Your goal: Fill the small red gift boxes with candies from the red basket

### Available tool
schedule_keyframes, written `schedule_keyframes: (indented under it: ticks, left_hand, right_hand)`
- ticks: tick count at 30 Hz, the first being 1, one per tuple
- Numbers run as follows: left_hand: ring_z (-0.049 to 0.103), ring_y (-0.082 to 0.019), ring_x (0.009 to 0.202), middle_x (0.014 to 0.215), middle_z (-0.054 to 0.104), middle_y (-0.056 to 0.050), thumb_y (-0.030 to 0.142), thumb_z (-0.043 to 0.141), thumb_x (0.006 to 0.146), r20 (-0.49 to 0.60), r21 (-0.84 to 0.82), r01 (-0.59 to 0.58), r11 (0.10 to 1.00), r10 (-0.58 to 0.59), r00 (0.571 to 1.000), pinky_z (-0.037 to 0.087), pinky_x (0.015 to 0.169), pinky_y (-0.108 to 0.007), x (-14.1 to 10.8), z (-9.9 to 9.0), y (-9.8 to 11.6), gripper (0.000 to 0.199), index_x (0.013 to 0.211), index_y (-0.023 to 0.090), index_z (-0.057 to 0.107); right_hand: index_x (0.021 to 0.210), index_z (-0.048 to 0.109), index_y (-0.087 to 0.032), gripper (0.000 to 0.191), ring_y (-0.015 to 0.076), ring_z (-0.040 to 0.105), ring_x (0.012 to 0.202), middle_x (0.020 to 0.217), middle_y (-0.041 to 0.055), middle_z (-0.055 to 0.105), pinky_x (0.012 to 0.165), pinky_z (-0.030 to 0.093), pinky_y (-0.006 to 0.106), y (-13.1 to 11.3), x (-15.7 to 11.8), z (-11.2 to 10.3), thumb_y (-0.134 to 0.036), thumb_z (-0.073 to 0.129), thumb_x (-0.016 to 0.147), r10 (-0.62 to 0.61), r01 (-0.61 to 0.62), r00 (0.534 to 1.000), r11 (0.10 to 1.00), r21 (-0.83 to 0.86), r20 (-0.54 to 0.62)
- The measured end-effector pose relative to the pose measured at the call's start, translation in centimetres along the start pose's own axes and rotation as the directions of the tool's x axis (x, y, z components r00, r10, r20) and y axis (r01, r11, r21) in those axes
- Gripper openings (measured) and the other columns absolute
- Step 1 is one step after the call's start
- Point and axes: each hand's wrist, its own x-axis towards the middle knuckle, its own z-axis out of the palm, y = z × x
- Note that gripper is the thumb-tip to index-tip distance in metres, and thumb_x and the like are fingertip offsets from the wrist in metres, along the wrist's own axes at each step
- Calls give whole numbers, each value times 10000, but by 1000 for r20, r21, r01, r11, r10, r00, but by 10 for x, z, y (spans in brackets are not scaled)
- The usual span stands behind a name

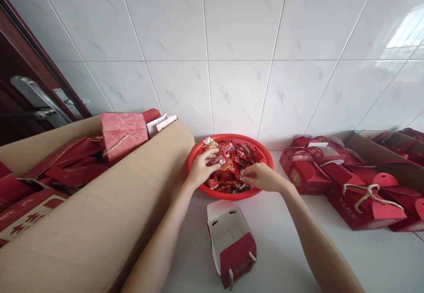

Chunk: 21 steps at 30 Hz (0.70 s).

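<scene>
While a red-and-white box is standing open on the near side, a person's left hand is curving, thumb and fingers parted, over wrapped sweets lying in a red basket near the tiled wall; the right hand is holding its fingertips close together over them. Whether either is gripping one, we cannot tell.

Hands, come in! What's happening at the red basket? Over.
Left hand, right hand: both among packets in basket. Open box in front. Carton close left, not blocking.
</scene>
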Motion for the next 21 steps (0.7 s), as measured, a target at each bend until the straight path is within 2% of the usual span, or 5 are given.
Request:
schedule_keyframes:
  ticks: [8, 11, 15, 18, 21]
  left_hand:
    - [659, -270, 1150, 1148, 722, -92, 266, 801, 686, 30, -150, -21, 989, 25, 999, 527, 1032, -423, -3, 2, 12, 501, 1166, 185, 684]
    - [656, -277, 1158, 1152, 727, -91, 294, 819, 706, 125, -340, 56, 939, -14, 992, 541, 995, -412, -4, 9, 20, 521, 1198, 200, 675]
    - [706, -237, 998, 1040, 752, -78, 308, 847, 697, 318, -518, 246, 819, -83, 945, 573, 886, -360, -2, 17, 29, 536, 1191, 202, 671]
    - [715, -219, 933, 1041, 749, -69, 368, 796, 753, 398, -429, 295, 854, -114, 910, 578, 846, -350, 3, 14, 32, 455, 1163, 211, 677]
    - [715, -216, 868, 983, 757, -54, 343, 713, 796, 436, -30, 201, 979, -168, 884, 565, 813, -334, 7, 9, 31, 252, 1007, 206, 734]
  right_hand:
    - [974, 761, -234, 205, 269, 708, 945, 1054, 81, 759, 830, 554, 384, -4, -1, -1, -329, 656, 825, -59, 123, 889, 986, 113, -455]
    - [1109, 711, -240, 323, 275, 708, 969, 1120, 88, 735, 858, 565, 414, -8, 9, 16, -408, 695, 834, -65, 219, 896, 925, 309, -439]
    - [1039, 679, -243, 325, 243, 705, 961, 1025, 48, 726, 858, 574, 384, -16, 18, 35, -472, 738, 817, -53, 318, 918, 693, 647, -394]
    - [903, 671, -237, 350, 232, 688, 964, 980, 31, 728, 858, 568, 366, -18, 20, 38, -456, 850, 696, 50, 332, 898, 578, 746, -438]
    - [810, 664, -219, 370, 218, 683, 892, 934, 39, 741, 816, 565, 348, -16, 20, 37, -434, 897, 619, 233, 312, 846, 512, 800, -480]
